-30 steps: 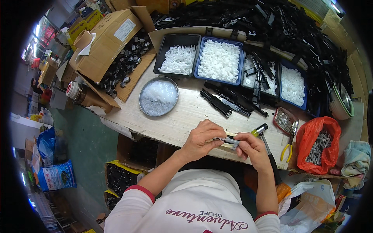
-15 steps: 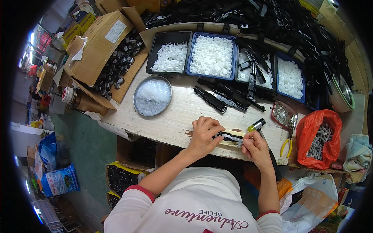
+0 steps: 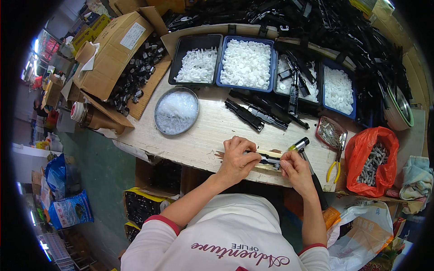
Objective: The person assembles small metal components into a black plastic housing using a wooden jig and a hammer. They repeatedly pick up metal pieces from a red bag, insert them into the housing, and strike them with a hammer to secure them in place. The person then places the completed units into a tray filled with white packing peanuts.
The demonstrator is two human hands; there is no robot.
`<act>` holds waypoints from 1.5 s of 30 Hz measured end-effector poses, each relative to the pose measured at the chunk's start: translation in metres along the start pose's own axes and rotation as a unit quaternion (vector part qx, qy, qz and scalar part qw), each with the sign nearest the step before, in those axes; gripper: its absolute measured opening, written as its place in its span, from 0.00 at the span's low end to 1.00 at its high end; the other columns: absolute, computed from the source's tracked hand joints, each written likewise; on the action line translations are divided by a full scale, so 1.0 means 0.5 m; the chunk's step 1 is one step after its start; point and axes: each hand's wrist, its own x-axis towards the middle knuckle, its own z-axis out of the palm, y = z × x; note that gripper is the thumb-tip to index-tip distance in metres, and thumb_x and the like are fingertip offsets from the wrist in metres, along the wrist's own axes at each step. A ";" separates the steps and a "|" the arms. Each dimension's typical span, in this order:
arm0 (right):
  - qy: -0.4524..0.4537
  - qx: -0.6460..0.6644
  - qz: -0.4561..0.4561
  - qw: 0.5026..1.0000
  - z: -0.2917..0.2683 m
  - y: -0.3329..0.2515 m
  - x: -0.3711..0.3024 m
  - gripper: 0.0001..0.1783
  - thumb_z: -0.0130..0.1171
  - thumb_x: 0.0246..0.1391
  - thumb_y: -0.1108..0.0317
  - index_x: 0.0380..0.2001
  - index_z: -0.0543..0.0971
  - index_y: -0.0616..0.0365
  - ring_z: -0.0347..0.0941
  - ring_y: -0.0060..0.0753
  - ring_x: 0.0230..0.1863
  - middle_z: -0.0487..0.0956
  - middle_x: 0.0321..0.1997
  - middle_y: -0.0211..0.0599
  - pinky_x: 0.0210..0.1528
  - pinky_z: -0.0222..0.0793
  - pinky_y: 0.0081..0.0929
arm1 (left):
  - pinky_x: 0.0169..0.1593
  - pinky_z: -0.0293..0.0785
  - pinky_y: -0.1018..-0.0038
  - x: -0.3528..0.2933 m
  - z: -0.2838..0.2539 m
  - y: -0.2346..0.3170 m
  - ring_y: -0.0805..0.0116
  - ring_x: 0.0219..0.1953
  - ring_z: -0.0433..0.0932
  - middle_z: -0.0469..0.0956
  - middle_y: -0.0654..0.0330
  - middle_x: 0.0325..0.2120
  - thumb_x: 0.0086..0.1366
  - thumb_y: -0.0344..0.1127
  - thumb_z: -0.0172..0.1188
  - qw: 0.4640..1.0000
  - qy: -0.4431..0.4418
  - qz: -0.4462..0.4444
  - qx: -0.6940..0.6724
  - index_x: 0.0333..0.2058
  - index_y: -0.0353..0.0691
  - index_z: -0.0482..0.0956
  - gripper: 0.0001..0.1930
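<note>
At the front edge of the bench, a long black plastic part (image 3: 270,160) with a pale grey strip along it lies over a light wooden piece. The fingers of my left hand (image 3: 236,159) are closed on its left end. My right hand (image 3: 294,170) pinches at its right end; whether a small piece is between those fingertips is hidden. Just beyond my right hand rests a hammer (image 3: 299,144) with a black handle. Similar black parts (image 3: 257,113) lie farther back on the bench.
Trays of white plastic pieces (image 3: 246,63) line the back, before a heap of black parts (image 3: 316,18). A round dish (image 3: 176,110) of clear bits stands left. Rightward are a red dish of metal pins (image 3: 331,134), yellow-handled pliers (image 3: 334,170) and a red bag (image 3: 391,167).
My right hand has shifted slightly left and up, and its fingers now meet the right end of the black part more closely. The left hand has barely moved.
</note>
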 end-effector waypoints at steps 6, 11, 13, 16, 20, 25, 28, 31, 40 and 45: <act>0.037 -0.066 0.042 0.996 -0.005 0.014 0.015 0.06 0.55 0.49 0.72 0.27 0.69 0.62 0.64 0.20 0.18 0.70 0.16 0.33 0.22 0.59 0.21 | 0.42 0.53 0.68 0.001 0.000 0.000 0.67 0.36 0.66 0.71 0.68 0.29 0.41 0.28 0.64 0.998 0.006 0.033 0.044 0.24 0.47 0.78 0.09; 0.018 -0.089 0.068 0.994 -0.013 0.002 0.024 0.09 0.58 0.46 0.69 0.24 0.70 0.61 0.62 0.21 0.16 0.69 0.13 0.32 0.21 0.58 0.22 | 0.41 0.53 0.68 -0.001 0.000 -0.001 0.67 0.36 0.67 0.71 0.68 0.29 0.40 0.27 0.64 0.998 0.002 0.037 0.050 0.23 0.47 0.77 0.09; 0.015 -0.099 0.070 0.993 -0.015 -0.007 0.025 0.10 0.60 0.44 0.67 0.22 0.70 0.61 0.61 0.20 0.15 0.68 0.12 0.30 0.20 0.57 0.21 | 0.40 0.53 0.67 0.001 -0.001 -0.001 0.67 0.36 0.67 0.71 0.68 0.29 0.40 0.28 0.64 0.998 0.002 0.041 0.055 0.24 0.47 0.77 0.09; 0.021 -0.119 0.073 0.990 -0.015 -0.010 0.024 0.13 0.63 0.40 0.65 0.19 0.71 0.61 0.61 0.18 0.15 0.68 0.11 0.29 0.18 0.55 0.20 | 0.40 0.53 0.67 0.000 0.000 -0.001 0.67 0.36 0.67 0.71 0.68 0.29 0.40 0.27 0.64 0.997 0.002 0.044 0.059 0.24 0.47 0.77 0.09; 0.033 -0.085 0.103 0.990 -0.013 -0.004 0.033 0.14 0.65 0.38 0.65 0.16 0.71 0.60 0.61 0.15 0.15 0.69 0.12 0.27 0.17 0.55 0.18 | 0.40 0.53 0.67 -0.001 0.000 -0.001 0.67 0.36 0.67 0.71 0.68 0.29 0.40 0.27 0.63 0.997 0.004 0.050 0.065 0.24 0.47 0.77 0.09; 0.036 -0.072 0.110 0.991 -0.018 0.004 0.040 0.13 0.64 0.40 0.66 0.15 0.71 0.60 0.60 0.14 0.14 0.69 0.11 0.26 0.16 0.55 0.17 | 0.41 0.53 0.67 0.002 -0.004 0.003 0.66 0.36 0.68 0.71 0.67 0.29 0.39 0.26 0.63 0.997 -0.002 0.050 0.064 0.24 0.46 0.77 0.09; 0.030 -0.048 0.111 0.992 -0.016 -0.001 0.035 0.12 0.63 0.42 0.67 0.15 0.71 0.60 0.61 0.13 0.14 0.69 0.11 0.26 0.16 0.55 0.17 | 0.41 0.53 0.67 0.001 -0.002 0.000 0.66 0.36 0.68 0.71 0.67 0.29 0.40 0.26 0.63 0.997 -0.002 0.049 0.059 0.24 0.46 0.77 0.10; 0.022 -0.034 0.109 0.993 -0.012 -0.008 0.026 0.11 0.61 0.44 0.68 0.16 0.71 0.60 0.62 0.14 0.14 0.69 0.11 0.27 0.16 0.55 0.18 | 0.41 0.53 0.67 -0.004 0.002 -0.003 0.66 0.36 0.68 0.71 0.66 0.29 0.40 0.26 0.63 0.998 -0.001 0.043 0.054 0.24 0.46 0.77 0.09; 0.042 -0.347 -0.224 0.910 0.012 -0.086 0.098 0.06 0.58 0.42 0.68 0.20 0.75 0.59 0.71 0.47 0.24 0.73 0.20 0.42 0.27 0.65 0.38 | 0.42 0.55 0.65 -0.017 0.001 0.003 0.65 0.38 0.68 0.72 0.65 0.30 0.38 0.27 0.61 0.995 0.031 0.062 0.078 0.26 0.46 0.77 0.11; 0.060 -0.453 -0.249 0.854 0.107 -0.115 0.220 0.14 0.62 0.37 0.65 0.27 0.72 0.60 0.69 0.49 0.34 0.70 0.31 0.43 0.34 0.67 0.40 | 0.41 0.56 0.61 -0.019 0.024 -0.008 0.63 0.38 0.67 0.70 0.64 0.31 0.40 0.30 0.61 0.996 0.033 0.058 0.066 0.23 0.46 0.75 0.08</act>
